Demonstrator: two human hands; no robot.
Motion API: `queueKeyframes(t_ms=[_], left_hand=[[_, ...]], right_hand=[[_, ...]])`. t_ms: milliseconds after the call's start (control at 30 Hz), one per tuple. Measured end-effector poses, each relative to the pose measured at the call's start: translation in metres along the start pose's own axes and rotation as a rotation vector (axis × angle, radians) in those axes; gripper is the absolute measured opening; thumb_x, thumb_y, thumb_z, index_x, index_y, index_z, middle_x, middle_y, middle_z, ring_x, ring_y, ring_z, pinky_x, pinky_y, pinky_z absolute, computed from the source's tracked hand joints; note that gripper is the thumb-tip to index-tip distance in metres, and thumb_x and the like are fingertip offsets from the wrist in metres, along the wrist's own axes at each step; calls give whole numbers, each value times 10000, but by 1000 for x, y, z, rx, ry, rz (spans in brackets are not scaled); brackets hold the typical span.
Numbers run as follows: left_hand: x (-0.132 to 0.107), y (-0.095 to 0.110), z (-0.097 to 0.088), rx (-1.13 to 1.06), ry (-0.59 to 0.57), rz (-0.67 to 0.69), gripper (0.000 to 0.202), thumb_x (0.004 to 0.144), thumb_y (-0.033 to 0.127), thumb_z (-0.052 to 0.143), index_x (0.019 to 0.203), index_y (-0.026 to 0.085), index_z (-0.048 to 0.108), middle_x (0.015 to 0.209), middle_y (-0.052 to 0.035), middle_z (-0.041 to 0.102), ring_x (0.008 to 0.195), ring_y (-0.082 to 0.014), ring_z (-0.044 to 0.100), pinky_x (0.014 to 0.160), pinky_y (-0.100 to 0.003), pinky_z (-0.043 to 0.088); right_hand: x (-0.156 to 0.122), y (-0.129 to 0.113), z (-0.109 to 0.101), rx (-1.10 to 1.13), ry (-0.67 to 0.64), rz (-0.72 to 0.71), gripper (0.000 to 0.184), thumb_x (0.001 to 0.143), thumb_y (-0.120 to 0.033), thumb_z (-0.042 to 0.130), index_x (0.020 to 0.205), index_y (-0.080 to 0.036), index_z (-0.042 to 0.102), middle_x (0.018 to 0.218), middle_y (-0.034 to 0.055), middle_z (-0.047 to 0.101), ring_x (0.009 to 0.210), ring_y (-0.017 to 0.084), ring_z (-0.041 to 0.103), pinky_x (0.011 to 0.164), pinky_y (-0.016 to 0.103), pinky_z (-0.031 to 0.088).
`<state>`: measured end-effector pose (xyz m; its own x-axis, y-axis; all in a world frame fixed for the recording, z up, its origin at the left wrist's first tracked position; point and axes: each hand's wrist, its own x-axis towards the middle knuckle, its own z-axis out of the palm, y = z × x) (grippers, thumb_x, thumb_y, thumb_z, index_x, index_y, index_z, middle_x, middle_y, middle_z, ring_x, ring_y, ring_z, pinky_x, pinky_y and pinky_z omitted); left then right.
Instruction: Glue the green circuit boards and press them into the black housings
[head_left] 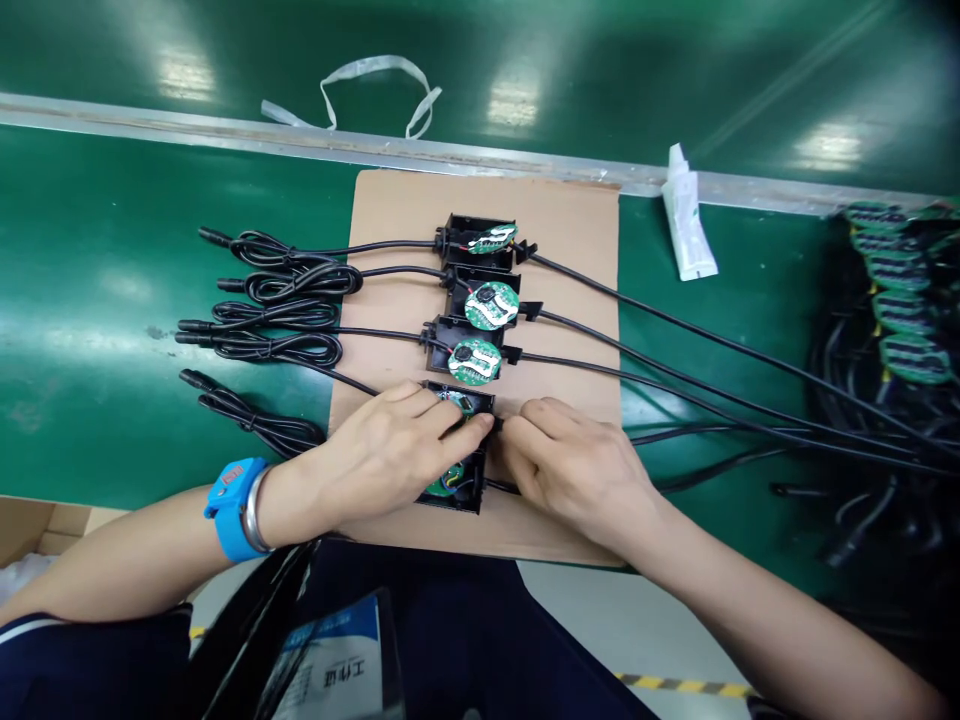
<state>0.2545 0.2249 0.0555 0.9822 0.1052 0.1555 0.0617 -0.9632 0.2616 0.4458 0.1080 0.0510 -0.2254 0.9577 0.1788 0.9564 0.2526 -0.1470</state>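
My left hand (409,440), wearing a blue wrist strap, lies over an open black plastic box (472,492) and grips it, index fingertip at its right wall. Parts of a green circuit board (455,402) show between and beside the fingers. At that same right wall, the closed fingers of my right hand (570,455) pinch the end of a black cable; the fingers mostly hide it. A second circuit board (448,480) sits nearer me, partly under my left hand. Beyond my hands stand more open black boxes in a column, with round green boards (475,362) resting in or on them.
A cardboard sheet (577,220) lies under the boxes on the green table (97,230). Coiled black cables (277,345) lie at left. Cables run right to a pile of boards (911,358) and leads. A white tube (688,225) and a clear plastic strip (375,65) lie farther back.
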Motion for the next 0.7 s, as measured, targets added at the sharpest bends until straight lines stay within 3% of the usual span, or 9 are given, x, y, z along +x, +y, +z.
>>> queueKeyframes(t_ms=[167,267,333,433,500,700], left_hand=[[6,5,3,73,-57,-32,219,930,115,448,1010,115,652,897,-82,604,814,-222,557,707,-363,440],[6,5,1,102,-77,-48,300,929,106,432,1152,120,632,936,-87,608,844,-229,559,707,-368,434],[3,5,-1,111,-89,-56,379,916,94,438,1262,130,589,1005,-92,625,894,-233,568,747,-376,445],[-2,7,-4,115,-70,-55,426,890,68,450,1297,108,568,1153,-115,627,1028,-240,562,862,-387,456],[-5,10,-4,131,-43,-39,436,881,48,434,1296,62,564,1179,-135,627,1057,-246,558,901,-385,462],[0,17,-5,132,-106,-46,438,866,38,417,1269,12,585,1111,-160,646,984,-266,593,887,-401,505]], right_hand=[[5,-9,1,-153,0,-64,212,905,-62,487,782,-156,632,694,44,562,682,166,489,504,310,278],[3,-1,7,-59,11,-37,234,922,-83,470,780,-161,639,732,48,584,684,164,479,518,309,288],[0,7,10,93,33,10,220,943,-137,491,798,-163,653,769,52,602,720,164,489,582,292,360],[-5,15,13,320,118,66,151,941,-191,543,924,-156,688,832,71,627,809,181,511,758,313,455],[-7,15,15,369,166,91,164,936,-182,542,994,-147,691,859,84,640,839,193,516,788,340,464],[-1,10,25,365,121,84,256,934,-116,451,825,-146,681,778,79,597,788,190,465,730,336,424]])
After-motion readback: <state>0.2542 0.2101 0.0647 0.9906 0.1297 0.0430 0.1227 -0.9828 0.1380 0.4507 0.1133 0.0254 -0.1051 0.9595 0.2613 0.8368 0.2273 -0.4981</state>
